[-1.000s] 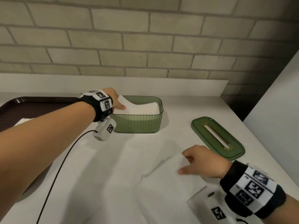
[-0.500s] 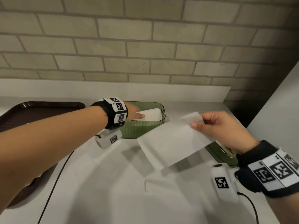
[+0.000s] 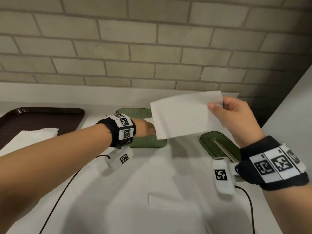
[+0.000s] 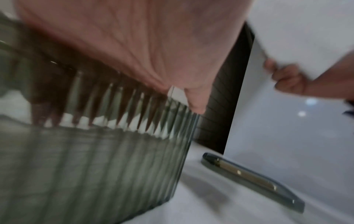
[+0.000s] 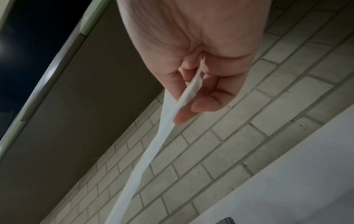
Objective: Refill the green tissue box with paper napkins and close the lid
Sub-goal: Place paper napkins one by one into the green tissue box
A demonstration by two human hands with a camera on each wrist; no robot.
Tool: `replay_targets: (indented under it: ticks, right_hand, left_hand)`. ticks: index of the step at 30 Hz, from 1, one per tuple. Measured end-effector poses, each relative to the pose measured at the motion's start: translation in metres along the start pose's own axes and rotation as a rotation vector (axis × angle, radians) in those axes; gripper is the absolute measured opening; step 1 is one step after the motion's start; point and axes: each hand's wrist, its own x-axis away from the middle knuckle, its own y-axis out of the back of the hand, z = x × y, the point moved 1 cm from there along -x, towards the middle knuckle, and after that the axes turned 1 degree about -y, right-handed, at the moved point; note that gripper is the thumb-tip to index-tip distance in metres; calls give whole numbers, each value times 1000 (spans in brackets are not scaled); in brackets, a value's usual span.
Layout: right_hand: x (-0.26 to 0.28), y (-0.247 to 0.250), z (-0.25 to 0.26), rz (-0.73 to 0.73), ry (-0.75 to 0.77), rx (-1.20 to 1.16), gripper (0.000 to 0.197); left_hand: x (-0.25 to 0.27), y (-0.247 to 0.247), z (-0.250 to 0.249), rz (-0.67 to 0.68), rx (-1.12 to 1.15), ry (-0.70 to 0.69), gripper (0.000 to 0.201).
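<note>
The ribbed green tissue box (image 3: 146, 141) stands open at the back of the white counter, with white napkins inside. My left hand (image 3: 144, 128) reaches into it. In the left wrist view its fingers (image 4: 57, 109) show through the box wall (image 4: 95, 166), stretched down onto the stack. My right hand (image 3: 231, 114) pinches a single white napkin (image 3: 184, 115) by its right edge and holds it in the air over the box's right end. The wrist view shows thumb and fingers (image 5: 195, 97) closed on that sheet (image 5: 145, 151). The green lid (image 3: 217, 146) lies flat to the right of the box.
A dark brown tray (image 3: 42, 119) with white napkins (image 3: 33, 137) on it sits at the left. Another napkin (image 3: 168, 191) lies flat on the counter in front of me. A brick wall runs behind, and a white panel (image 3: 295, 115) stands on the right.
My right hand picked a napkin off the counter and raised it up toward the box. My left hand stayed in the box, on the stack.
</note>
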Motion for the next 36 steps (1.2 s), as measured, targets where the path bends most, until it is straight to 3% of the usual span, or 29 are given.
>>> replay_targets:
  ticks: [4, 7, 10, 14, 16, 20, 27, 31, 36]
  right_hand:
    - [-22, -16, -15, -59, -66, -78, 22]
    - [-39, -38, -35, -69, -169, -120, 19]
    - [-56, -66, -54, -47, -247, -72, 19]
    - [-77, -100, -66, -2, -262, 38, 18]
    - [-84, -115, -68, 26, -248, 126, 19]
    - [-90, -133, -64, 51, -224, 302, 23]
    - [-88, -151, -58, 216, -269, 548, 37]
    - [-85, -156, -54, 236, -261, 631, 51]
    - [-80, -163, -56, 274, -230, 765, 60]
  left_hand:
    - [5, 4, 26, -106, -50, -62, 57]
    - [20, 5, 50, -234, -54, -121, 53]
    - [40, 1, 80, -392, 22, -113, 44]
    - [72, -8, 111, -585, 193, -42, 16]
    - [85, -16, 123, -562, 265, 49, 6]
    - [99, -35, 145, -433, 274, 190, 13]
    - [108, -73, 158, -141, 190, 309, 33]
    - [106, -82, 155, -147, 192, 297, 62]
    - [82, -79, 153, -221, 159, 384, 68]
